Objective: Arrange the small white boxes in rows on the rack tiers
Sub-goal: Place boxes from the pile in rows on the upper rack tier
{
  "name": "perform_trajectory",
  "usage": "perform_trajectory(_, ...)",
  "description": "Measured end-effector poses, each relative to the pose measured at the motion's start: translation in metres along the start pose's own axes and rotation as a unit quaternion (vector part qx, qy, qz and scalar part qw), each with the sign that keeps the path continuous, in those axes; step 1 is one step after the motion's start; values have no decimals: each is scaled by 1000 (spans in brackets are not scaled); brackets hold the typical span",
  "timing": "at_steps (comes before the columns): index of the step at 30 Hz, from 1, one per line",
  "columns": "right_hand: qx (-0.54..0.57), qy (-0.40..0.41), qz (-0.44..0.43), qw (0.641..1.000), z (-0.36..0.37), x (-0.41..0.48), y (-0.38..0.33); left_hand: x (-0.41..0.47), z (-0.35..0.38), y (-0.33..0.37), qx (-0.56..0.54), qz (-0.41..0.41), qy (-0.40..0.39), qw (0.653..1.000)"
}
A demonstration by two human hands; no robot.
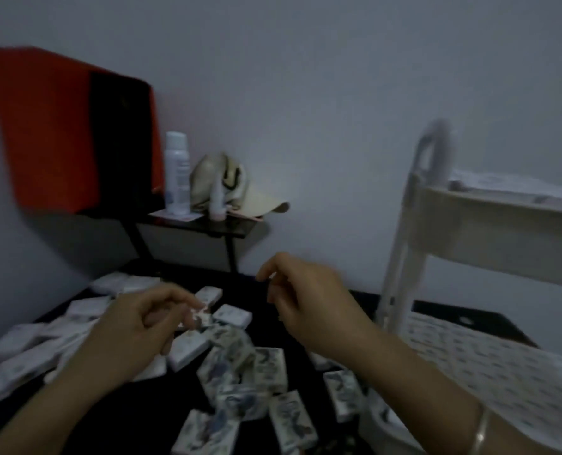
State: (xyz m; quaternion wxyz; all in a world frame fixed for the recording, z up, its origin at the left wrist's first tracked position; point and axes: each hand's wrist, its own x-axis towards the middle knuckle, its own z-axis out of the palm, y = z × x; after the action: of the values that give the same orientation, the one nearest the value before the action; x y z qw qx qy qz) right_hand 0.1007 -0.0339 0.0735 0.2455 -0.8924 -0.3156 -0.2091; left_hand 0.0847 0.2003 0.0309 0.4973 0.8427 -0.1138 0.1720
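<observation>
Evidently little was done: the small white boxes (187, 351) lay scattered loose on the dark surface (443, 311), and none could be made out on the blurred tiers of the white rack (489, 218) at its right. The left hand (135, 330) appeared to have its grip pinched on one box in the pile; the right hand (309, 300) hovered nearby with fingers curled, whether on anything I could not tell. Nearly all the arranging seemed left to do.
</observation>
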Motion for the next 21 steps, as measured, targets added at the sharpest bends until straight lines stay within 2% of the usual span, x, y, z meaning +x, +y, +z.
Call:
perform_trajectory(3,15,-49,74,996,69,30,29,-21,-8,-59,46,-98,51,993)
perform_trajectory(5,-1,-100,129,987,112,50,52,-31,-11,-86,99,-104,91,985)
perform_trajectory(8,-53,-155,188,968,157,76,82,-37,-8,-112,180,-74,153,969)
perform_trajectory(10,-78,-191,227,952,177,88,98,-39,-2,-122,256,-23,174,951)
perform_trajectory(14,-112,-319,245,908,201,102,119,-36,9,-132,354,38,199,913)
perform_trajectory(17,-82,-321,236,914,196,102,119,-31,13,-134,396,40,183,899)
perform_trajectory(21,-31,-256,226,939,186,94,121,-26,13,-148,428,12,130,894)
